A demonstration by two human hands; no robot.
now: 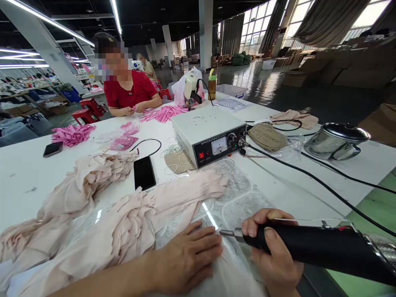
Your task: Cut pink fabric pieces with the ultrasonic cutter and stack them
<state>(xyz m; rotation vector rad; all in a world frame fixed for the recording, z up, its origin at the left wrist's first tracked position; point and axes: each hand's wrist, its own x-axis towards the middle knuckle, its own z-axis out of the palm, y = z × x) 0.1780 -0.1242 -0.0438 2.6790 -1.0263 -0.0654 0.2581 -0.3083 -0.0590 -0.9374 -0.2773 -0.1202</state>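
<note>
My right hand [275, 247] is wrapped round a black handheld ultrasonic tool [312, 247], its narrow metal tip pointing left, close to the fingertips of my other hand. Flat on the clear-covered work surface lies my left hand [188, 255], fingers stretched out, over what looks like a thin pale pink cloth piece. Beside it, a layered row of pale pink fabric strips [133, 222] runs along the table. Another bunch of pale fabric [83, 181] lies farther left. A black cable joins the tool side to a white control box [213, 132] with a meter and a red switch.
A black phone [144, 172] lies near the box, with a second phone [53, 149] at far left. A steel lidded pot [335, 140], brown pattern pieces [267, 136] and cables occupy the right. Across the table, a person in red [133, 90] handles pink strips [163, 113].
</note>
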